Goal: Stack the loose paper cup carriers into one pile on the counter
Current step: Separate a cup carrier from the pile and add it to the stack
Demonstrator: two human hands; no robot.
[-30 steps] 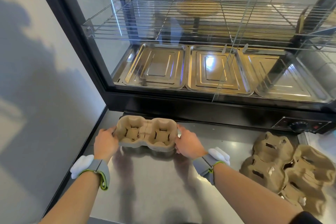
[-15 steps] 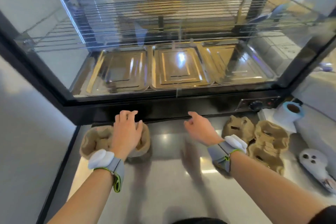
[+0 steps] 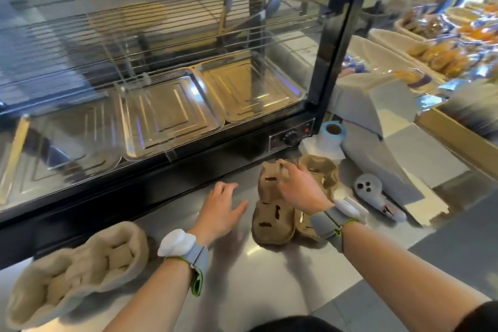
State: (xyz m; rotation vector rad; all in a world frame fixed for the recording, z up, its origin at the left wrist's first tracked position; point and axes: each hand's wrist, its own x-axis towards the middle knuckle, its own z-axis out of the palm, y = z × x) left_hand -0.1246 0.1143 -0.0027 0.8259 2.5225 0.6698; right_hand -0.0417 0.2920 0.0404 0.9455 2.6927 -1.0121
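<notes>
A brown two-cup carrier pile (image 3: 80, 267) lies open side up at the counter's near left. To the right is a cluster of loose upside-down carriers: one flat (image 3: 272, 224), one behind (image 3: 319, 172). My right hand (image 3: 299, 186) pinches the top edge of a tilted carrier (image 3: 269, 182), lifting it from the cluster. My left hand (image 3: 221, 207) hovers open over the steel counter (image 3: 264, 277), between the pile and the cluster, touching neither.
A glass warming cabinet (image 3: 172, 116) with steel trays and a black base runs along the back. Right of it stand a blue-white paper roll (image 3: 331, 135), a grey plush toy (image 3: 372, 191), folded white paper (image 3: 390, 148) and baskets of bread (image 3: 442, 56).
Both hands have left the pile on the left. My view has swung right. My right hand has reached the loose cluster and gripped a carrier; my left hand has followed, open.
</notes>
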